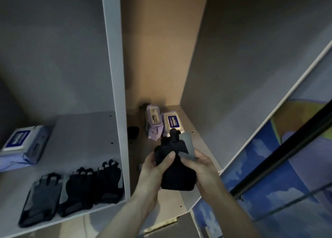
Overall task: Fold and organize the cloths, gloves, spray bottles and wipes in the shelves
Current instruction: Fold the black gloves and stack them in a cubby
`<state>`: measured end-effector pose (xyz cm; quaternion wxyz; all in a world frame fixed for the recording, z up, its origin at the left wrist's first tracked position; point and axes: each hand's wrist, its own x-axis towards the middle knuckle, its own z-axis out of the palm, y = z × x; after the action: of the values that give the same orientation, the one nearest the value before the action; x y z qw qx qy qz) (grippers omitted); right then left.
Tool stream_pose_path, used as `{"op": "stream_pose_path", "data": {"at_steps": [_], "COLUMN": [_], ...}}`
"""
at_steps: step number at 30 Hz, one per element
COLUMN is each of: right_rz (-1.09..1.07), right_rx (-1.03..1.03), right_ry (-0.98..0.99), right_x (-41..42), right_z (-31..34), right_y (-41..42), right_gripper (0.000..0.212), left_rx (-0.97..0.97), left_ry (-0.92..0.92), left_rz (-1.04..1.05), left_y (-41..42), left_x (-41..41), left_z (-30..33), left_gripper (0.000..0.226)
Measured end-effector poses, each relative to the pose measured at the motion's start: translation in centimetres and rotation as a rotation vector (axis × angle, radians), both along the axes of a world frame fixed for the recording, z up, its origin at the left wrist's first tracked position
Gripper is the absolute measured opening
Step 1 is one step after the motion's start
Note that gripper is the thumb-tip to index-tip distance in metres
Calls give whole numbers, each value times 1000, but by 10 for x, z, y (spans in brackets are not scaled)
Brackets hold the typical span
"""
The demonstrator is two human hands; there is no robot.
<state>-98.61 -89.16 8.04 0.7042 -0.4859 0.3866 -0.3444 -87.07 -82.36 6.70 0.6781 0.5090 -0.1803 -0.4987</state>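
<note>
1. In front of the right-hand compartment of the shelf unit, both hands are holding one black glove [175, 173] up in the air, above the front part of that compartment's shelf board [201, 144].
2. The left hand [152, 167] is gripping the glove's left edge: its thumb [168, 157] is lying across the glove's front face, while its other fingers are curling behind the fabric, hidden from view.
3. The right hand [201, 169] is gripping the glove's right side, its fingers curling round the fabric; its fingertips are pinching near a grey flap [189, 145] that is standing up from the glove's upper right.
4. The glove's cuff end is hanging down between the two palms, and its dark finger ends are sticking up above both thumbs.
5. Behind the held glove, two purple wipes packs are sitting side by side deep in the right compartment: the left pack [154, 122] is tilting on its side, and the right pack [173, 122] is lying label-up, partly hidden by the glove.
6. A small dark object [133, 132], too dim to identify, is lying near the divider panel [115, 76].
7. In the left compartment, three black-and-grey gloves [75, 192] are lying in a row along the front edge, touching one another.
8. A blue-labelled wipes pack [23, 144] is resting further back on the left, well apart from them.
</note>
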Motion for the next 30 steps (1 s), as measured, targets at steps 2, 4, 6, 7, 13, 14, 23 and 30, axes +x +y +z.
{"op": "stream_pose_path", "data": {"at_steps": [2,4,6,7,13,14,23,30], "right_rz": [10,33,53,56,122,159,658,825], "right_rx": [-25,-40,-60,-71,-171,-222,-373,-498], "right_ry": [-4,-8,-21,-25,58,76,257,488], "right_x": [8,15,21,22,31,33,40,114], "right_z": [0,0,0,-1,-4,-6,-26,-67], "right_y": [-9,-18,-28,-33,-62,-67,-100,-152], "right_gripper": [35,37,35,34,37,46,62,52], "left_rx": [-22,-30,-15,-16,-84,-81,64,128], "left_ry": [-62,-187,-272,-279,-290,-252,-42,-87], "left_rz": [13,41,82,94,87,88,349,553], "left_y": [-8,-15,-20,-23,-32,-31,-35,-41], "left_x": [5,12,19,21,30,31,15,7], "left_z": [-1,-3,-4,-4,-5,-6,-37,-52], "left_gripper": [33,37,38,39,67,65,41,42]}}
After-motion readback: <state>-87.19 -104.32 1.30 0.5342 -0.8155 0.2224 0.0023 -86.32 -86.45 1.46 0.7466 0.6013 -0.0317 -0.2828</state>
